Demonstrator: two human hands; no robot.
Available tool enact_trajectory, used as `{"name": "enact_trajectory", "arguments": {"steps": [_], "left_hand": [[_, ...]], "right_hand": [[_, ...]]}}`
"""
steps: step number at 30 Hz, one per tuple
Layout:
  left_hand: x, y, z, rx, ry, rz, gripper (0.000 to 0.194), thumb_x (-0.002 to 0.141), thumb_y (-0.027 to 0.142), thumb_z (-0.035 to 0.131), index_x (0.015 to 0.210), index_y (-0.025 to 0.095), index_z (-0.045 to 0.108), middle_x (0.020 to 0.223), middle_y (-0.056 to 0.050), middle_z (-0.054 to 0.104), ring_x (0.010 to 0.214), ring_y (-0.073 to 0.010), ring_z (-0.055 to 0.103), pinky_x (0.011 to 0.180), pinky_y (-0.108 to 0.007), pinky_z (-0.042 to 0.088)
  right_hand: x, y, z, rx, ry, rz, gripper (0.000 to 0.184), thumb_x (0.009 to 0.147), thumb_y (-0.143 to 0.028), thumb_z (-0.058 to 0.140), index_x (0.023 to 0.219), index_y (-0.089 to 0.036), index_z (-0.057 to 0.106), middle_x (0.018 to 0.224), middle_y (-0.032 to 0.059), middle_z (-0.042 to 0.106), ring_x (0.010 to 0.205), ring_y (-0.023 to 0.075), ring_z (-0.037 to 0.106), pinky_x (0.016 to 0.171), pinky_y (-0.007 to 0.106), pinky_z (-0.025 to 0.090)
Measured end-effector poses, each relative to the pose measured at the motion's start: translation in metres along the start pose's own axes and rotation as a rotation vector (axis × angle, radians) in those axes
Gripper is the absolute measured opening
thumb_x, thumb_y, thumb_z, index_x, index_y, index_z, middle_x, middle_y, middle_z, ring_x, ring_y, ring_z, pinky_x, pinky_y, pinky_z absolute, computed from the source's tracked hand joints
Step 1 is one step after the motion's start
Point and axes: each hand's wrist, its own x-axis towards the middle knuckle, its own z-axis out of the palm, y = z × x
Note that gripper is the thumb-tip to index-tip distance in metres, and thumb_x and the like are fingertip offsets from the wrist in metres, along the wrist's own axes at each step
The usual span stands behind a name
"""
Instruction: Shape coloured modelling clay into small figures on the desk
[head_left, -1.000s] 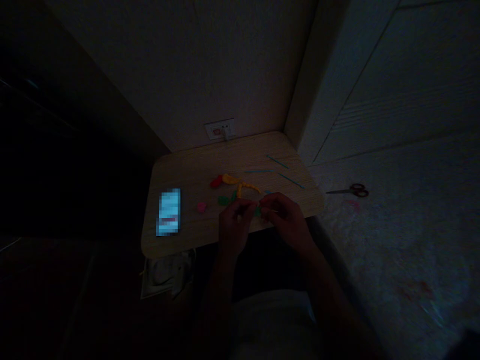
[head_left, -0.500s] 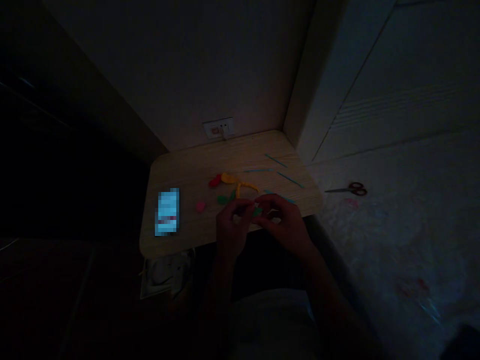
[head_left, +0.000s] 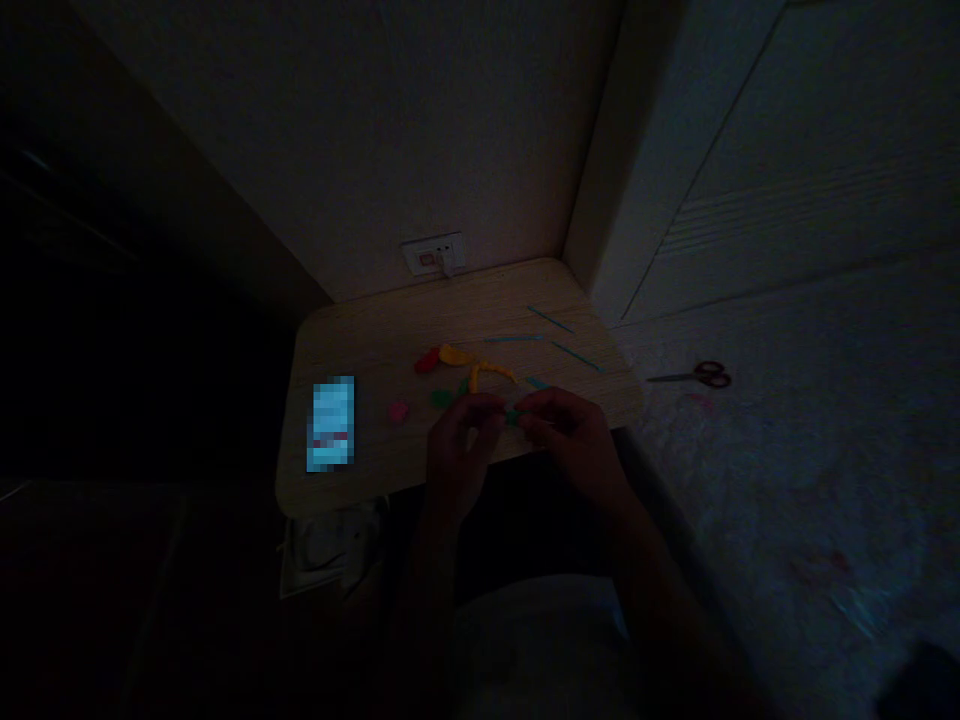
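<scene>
Between the fingertips of both hands is a small green piece of modelling clay, partly hidden by the fingers. My left hand pinches it from the left. From the right, my right hand is closed on it too. Just beyond the hands lies an orange-yellow clay shape with a thin curved strand. A red clay lump touches its left end. Green clay rests close to my left hand, and a pink clay lump sits farther left.
Several thin blue sticks lie on the right of the small wooden table. A lit phone is on its left side. Scissors lie on the pale surface at right. A wall socket holds a plug. The room is dim.
Both hands stay over the table's front edge, and the fingertips have shifted slightly around the green clay. The whole view has moved a little. The other things lie as before.
</scene>
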Motion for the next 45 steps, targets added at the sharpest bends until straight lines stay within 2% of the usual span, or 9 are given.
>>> {"name": "enact_trajectory", "arguments": {"steps": [6,13,21,28,32,35,38,41,45], "left_hand": [[-0.004,0.000,0.002,0.126,-0.084,0.086,0.034,0.075,0.028,0.086,0.106,0.025,0.074,0.096,-0.003,0.073,0.084,-0.0181,0.065,0.077,-0.031,0.053],[-0.004,-0.003,0.003,0.097,-0.036,0.109,0.030,0.075,0.025,0.086,0.103,0.024,0.074,0.092,-0.002,0.074,0.081,-0.0175,0.066,0.075,-0.030,0.054],[-0.004,-0.002,0.001,0.104,-0.059,0.136,0.025,0.078,0.036,0.086,0.098,0.024,0.078,0.088,-0.004,0.075,0.078,-0.0185,0.066,0.074,-0.032,0.054],[-0.002,0.005,-0.002,0.211,-0.134,0.318,0.008,0.087,0.026,0.079,0.095,0.026,0.078,0.088,-0.003,0.074,0.080,-0.0178,0.065,0.073,-0.031,0.052],[0.000,0.007,-0.002,0.204,-0.081,0.351,0.007,0.084,0.026,0.082,0.088,0.023,0.077,0.086,-0.002,0.068,0.079,-0.0170,0.061,0.072,-0.030,0.051],[0.000,0.005,0.000,0.133,-0.040,0.318,0.008,0.082,0.025,0.083,0.083,0.022,0.075,0.093,-0.004,0.067,0.086,-0.0179,0.063,0.077,-0.030,0.052],[-0.001,0.003,0.001,0.010,-0.039,0.204,0.008,0.082,0.024,0.082,0.083,0.021,0.075,0.095,-0.005,0.070,0.091,-0.0193,0.065,0.082,-0.032,0.053],[-0.001,0.001,0.001,-0.061,-0.037,0.037,0.010,0.079,0.024,0.082,0.082,0.020,0.074,0.084,-0.003,0.072,0.082,-0.0171,0.067,0.079,-0.029,0.054],[-0.001,-0.001,-0.001,-0.102,-0.005,-0.092,0.019,0.071,0.028,0.087,0.079,0.018,0.072,0.079,-0.002,0.073,0.075,-0.0154,0.067,0.074,-0.027,0.055]], "right_hand": [[0.001,0.000,0.001,0.071,0.039,0.067,0.022,0.072,-0.042,0.084,0.077,-0.022,0.076,0.070,0.0007,0.073,0.061,0.0145,0.061,0.055,0.026,0.048],[-0.001,0.002,0.005,0.190,0.028,0.185,0.027,0.067,-0.045,0.087,0.073,-0.022,0.074,0.067,-0.0006,0.070,0.057,0.0117,0.054,0.053,0.024,0.042],[-0.001,-0.001,0.004,0.208,-0.009,0.212,0.029,0.066,-0.044,0.089,0.072,-0.020,0.074,0.067,-0.0008,0.070,0.055,0.0106,0.053,0.052,0.023,0.040],[-0.001,-0.005,0.002,0.224,-0.005,0.225,0.029,0.063,-0.042,0.091,0.071,-0.020,0.074,0.062,-0.0019,0.067,0.051,0.0091,0.048,0.049,0.022,0.038],[-0.001,-0.006,0.002,0.251,-0.018,0.219,0.029,0.067,-0.043,0.089,0.075,-0.019,0.074,0.063,-0.0021,0.066,0.052,0.0084,0.048,0.049,0.021,0.038],[-0.001,-0.008,0.002,0.256,-0.057,0.194,0.029,0.073,-0.046,0.085,0.085,-0.020,0.078,0.066,-0.0017,0.066,0.055,0.0100,0.051,0.049,0.022,0.040],[-0.002,-0.011,-0.001,0.177,-0.074,0.097,0.026,0.078,-0.046,0.081,0.086,-0.021,0.078,0.070,-0.0009,0.067,0.057,0.0105,0.053,0.050,0.023,0.041],[-0.002,-0.012,-0.005,0.023,-0.077,0.008,0.021,0.077,-0.041,0.083,0.078,-0.021,0.076,0.073,0.0005,0.070,0.065,0.0133,0.060,0.057,0.025,0.046],[-0.003,-0.011,-0.010,-0.118,-0.122,-0.008,0.018,0.077,-0.037,0.083,0.084,-0.021,0.078,0.079,0.0029,0.075,0.072,0.0170,0.067,0.062,0.027,0.050]]}}
